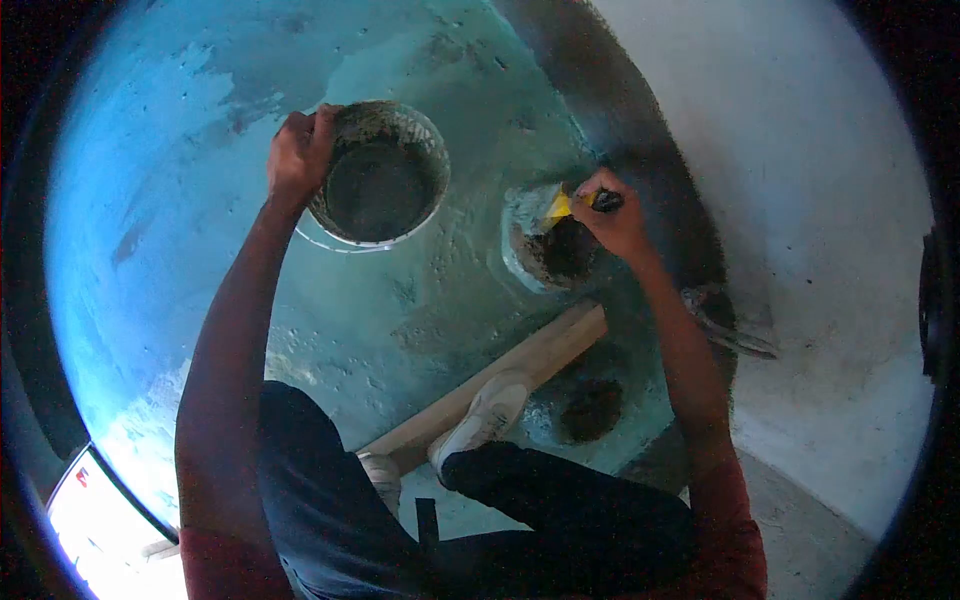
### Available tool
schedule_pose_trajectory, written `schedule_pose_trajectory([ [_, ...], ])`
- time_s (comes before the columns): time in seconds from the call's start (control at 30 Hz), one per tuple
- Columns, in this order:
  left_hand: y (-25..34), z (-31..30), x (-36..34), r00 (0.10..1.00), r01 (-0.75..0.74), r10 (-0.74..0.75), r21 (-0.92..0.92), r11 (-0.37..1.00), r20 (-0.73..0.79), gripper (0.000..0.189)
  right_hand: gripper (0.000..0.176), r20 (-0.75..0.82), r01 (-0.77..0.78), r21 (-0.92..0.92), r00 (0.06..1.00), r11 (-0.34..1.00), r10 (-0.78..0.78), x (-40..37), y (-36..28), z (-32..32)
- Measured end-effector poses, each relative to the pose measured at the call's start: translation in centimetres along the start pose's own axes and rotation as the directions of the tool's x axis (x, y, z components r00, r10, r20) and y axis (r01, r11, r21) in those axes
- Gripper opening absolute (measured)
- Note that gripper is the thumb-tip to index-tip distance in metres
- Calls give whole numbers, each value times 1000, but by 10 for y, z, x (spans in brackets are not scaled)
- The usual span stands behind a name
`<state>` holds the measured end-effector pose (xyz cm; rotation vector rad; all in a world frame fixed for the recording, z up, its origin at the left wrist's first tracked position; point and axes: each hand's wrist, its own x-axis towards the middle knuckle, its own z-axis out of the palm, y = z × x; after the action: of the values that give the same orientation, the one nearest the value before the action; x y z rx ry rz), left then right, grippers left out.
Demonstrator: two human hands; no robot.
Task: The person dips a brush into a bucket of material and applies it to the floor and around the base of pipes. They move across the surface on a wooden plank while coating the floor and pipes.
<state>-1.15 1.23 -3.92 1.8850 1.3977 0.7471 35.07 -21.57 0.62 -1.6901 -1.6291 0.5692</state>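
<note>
Bucket is gripped at the rim by your left hand, seemingly for steadiness, while to its right your right hand holds the tool tilted, apparently so its tip reaches the patch.

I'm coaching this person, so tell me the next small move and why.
Probably sweep the yellow tool in the right hand down along the dark round patch: it sits at the pale upper rim, while the left hand grips the bucket.
</note>
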Motion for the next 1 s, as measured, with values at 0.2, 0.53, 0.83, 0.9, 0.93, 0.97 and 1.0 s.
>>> schedule_pose_trajectory([
  [0.2,12,-7,2,1000,10,-11,72,997,19,40,18,34,-473,305,873,827,487,19,26,-26],
  [0.53,9,0,0,999,43,-40,107,993,-29,36,23,-443,-281,-403,893,871,83,-4,111,-68],
  [0.83,4,0,3,998,70,-69,120,990,-8,35,21,101,-275,-17,956,961,275,37,4,0],
  [0.9,1,2,5,998,57,-54,145,988,-24,35,20,355,-479,111,837,871,415,38,-9,18],
  [0.93,-4,5,5,1000,15,-11,143,990,-26,35,19,385,-484,118,827,867,409,34,-11,25],
  [0.97,-9,7,6,999,-27,32,140,990,-29,35,19,414,-487,124,817,864,401,30,-12,34],
  [1.0,-5,4,5,999,-43,45,103,994,-25,35,19,446,-490,129,805,862,391,27,-11,40],
])
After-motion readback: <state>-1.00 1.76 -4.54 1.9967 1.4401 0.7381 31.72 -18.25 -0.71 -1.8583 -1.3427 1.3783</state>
